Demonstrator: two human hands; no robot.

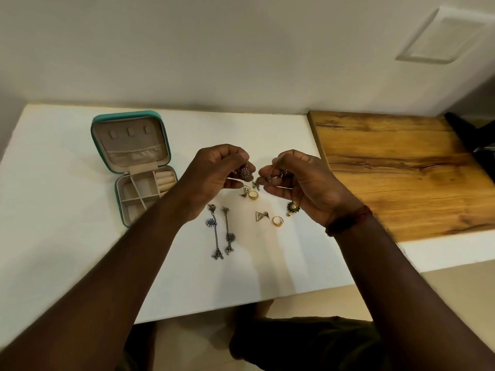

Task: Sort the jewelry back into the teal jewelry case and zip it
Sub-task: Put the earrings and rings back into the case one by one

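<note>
Left hand (214, 175): hovering above the table, fingers curling, thumb and fingertips pinching the hook of a flower earring.
Flower earring (244, 172): dangling from the left hand, hanging just left of the right hand's fingertips.
Right hand (302, 186): hovering just right of the left hand, fingers curling and pinching a small earring.
Small earring (278, 174): sitting between the right thumb and fingers, partly hiding behind them, shape blurring.
Case (116, 196): lying open at the far left of the table, lid folding back on the far side, divided tray facing up, its near right corner hiding under the left forearm.
Long earrings (213, 231): lying side by side, right of the case, just near of the left wrist.
Far ring (253, 194): resting below the gap between the hands, just beside a triangle earring (245, 190).
Near ring (278, 220): lying just right of a second triangle piece (261, 216).
Green earring (293, 207): showing from under the right palm.
Table (67, 223): carrying the case and the loose jewelry.
Wooden board (401, 170): lying at the right, well apart from the case.
Wrist band (348, 219): circling the right wrist.
</note>
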